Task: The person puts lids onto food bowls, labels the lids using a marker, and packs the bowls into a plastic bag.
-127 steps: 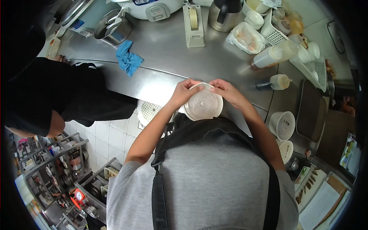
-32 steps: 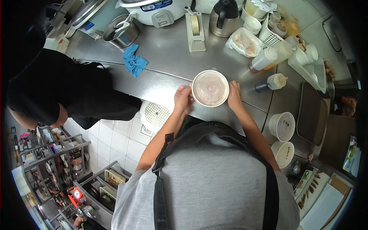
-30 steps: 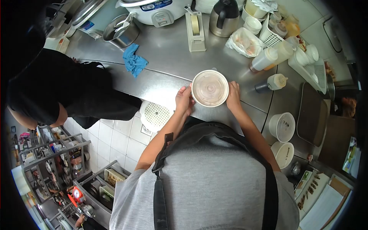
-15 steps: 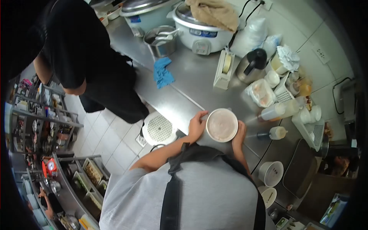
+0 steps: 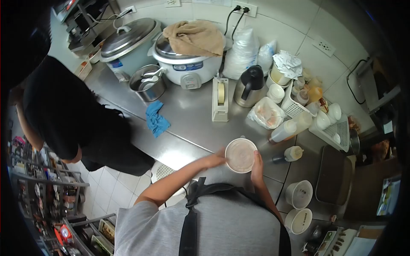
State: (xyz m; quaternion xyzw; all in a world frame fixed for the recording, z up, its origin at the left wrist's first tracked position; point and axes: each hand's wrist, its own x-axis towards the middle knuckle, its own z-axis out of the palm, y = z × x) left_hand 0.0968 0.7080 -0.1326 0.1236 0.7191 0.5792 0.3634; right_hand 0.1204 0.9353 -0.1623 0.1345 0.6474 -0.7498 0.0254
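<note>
Lidded bowl sits between two hands at the counter's near side

A round, pale lidded bowl (image 5: 241,155) is between the person's hands over the near part of the steel counter (image 5: 192,112). The right hand (image 5: 256,167) holds the bowl's right side, its digits close together and one tip up at the rim. The left hand (image 5: 217,158) is at the opposite side, its fingertips at or just beside the rim; motion blur smears them, so whether they grip or merely touch, I cannot tell.

The right hand's far side is hidden by the bowl, and so is the bowl's base, so it is unclear whether it rests on the counter or is held above it. The lid is cloudy, and the contents cannot be made out.

To the bowl's right stands a squeeze bottle (image 5: 294,153) with dark liquid; beyond the bowl are a tape dispenser (image 5: 220,102) and a knotted plastic bag (image 5: 267,112). Markings on two white tubs (image 5: 299,194) are too small to read. A brown cloth (image 5: 194,38) covers part of a rice cooker's lid. At left, a co-worker in black (image 5: 81,115) is partly lost in the dark frame edge.
</note>
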